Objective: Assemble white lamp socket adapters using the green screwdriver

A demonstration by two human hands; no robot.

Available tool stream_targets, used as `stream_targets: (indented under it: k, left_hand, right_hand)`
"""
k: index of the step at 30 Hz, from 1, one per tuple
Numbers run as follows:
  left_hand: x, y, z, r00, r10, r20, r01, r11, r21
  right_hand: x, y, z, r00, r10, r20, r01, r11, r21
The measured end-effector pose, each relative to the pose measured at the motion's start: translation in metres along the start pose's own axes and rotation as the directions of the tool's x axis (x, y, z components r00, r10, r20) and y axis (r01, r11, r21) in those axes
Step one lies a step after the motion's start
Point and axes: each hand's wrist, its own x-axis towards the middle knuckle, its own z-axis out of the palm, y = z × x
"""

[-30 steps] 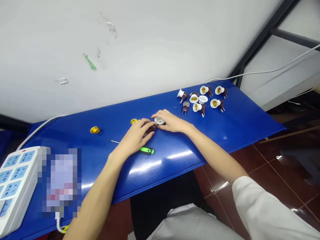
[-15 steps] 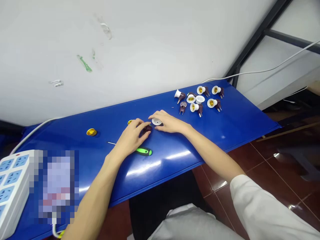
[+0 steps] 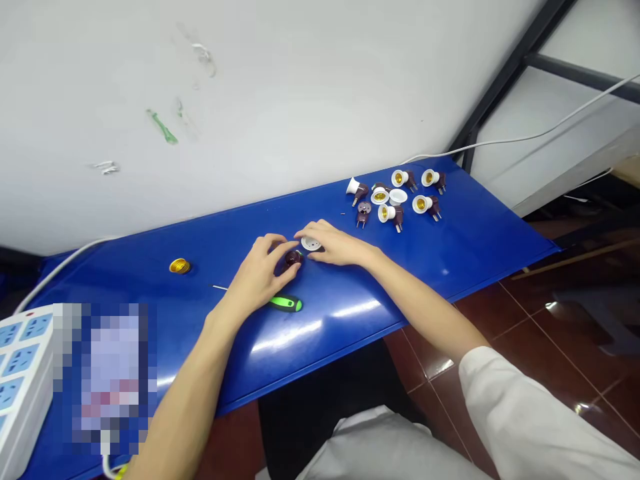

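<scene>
My left hand (image 3: 263, 270) curls its thumb and fingers around a dark brown plug base (image 3: 293, 259) low over the table. Beside it, my right hand (image 3: 334, 245) grips a white lamp-holder shell (image 3: 311, 244) between thumb and fingers, its round face with small holes turned up. The two pieces are close together, with a narrow gap between the hands. Under my left hand lies a screwdriver with a green and black handle (image 3: 286, 304), its shaft tip showing to the left. A loose gold screw shell (image 3: 180, 266) sits farther left.
On the blue table (image 3: 350, 327) at the back right stand several white lamp holders with brown plugs (image 3: 423, 204), a separate brown plug base (image 3: 364, 213) and a white ring (image 3: 398, 197). A white power strip (image 3: 35, 373) and a blurred-out object (image 3: 113, 367) occupy the left end.
The brown plug base shows more fully in my left hand. A gold piece seen behind that hand earlier is now out of sight. The view has shifted slightly.
</scene>
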Motion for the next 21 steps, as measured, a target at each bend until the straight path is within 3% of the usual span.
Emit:
stream_targets:
  k: [7,9,12,13,16,18,21]
  left_hand:
    - [0.003,-0.001,-0.001,0.996,0.021,0.088,-0.02,1.0,-0.014]
    - [0.003,-0.001,-0.001,0.996,0.005,0.094,-0.004,1.0,-0.006]
    - [0.003,-0.001,-0.001,0.996,-0.021,0.089,0.021,1.0,0.006]
    - [0.003,-0.001,-0.001,0.996,-0.029,0.088,0.028,1.0,0.013]
    - [0.003,-0.001,-0.001,0.996,-0.05,0.079,0.046,0.997,0.054]
    - [0.003,0.0,-0.002,0.995,-0.069,0.071,0.062,0.993,0.098]
    - [0.003,-0.001,-0.004,0.993,-0.099,0.064,0.087,0.983,0.159]
  right_hand:
    - [0.001,-0.004,0.0,1.0,0.003,0.005,-0.003,1.0,0.003]
    - [-0.006,-0.006,-0.015,1.0,-0.001,0.01,0.0,1.0,0.006]
    - [-0.032,0.001,-0.059,0.993,0.081,-0.088,-0.083,0.996,-0.016]
    - [-0.044,0.007,-0.077,0.964,0.178,-0.197,-0.188,0.982,-0.034]
    - [-0.079,0.035,-0.125,0.785,0.411,-0.464,-0.504,0.858,-0.093]
    - [-0.091,0.055,-0.143,0.704,0.504,-0.501,-0.635,0.762,-0.126]
    - [-0.09,0.075,-0.147,0.668,0.59,-0.453,-0.717,0.673,-0.181]
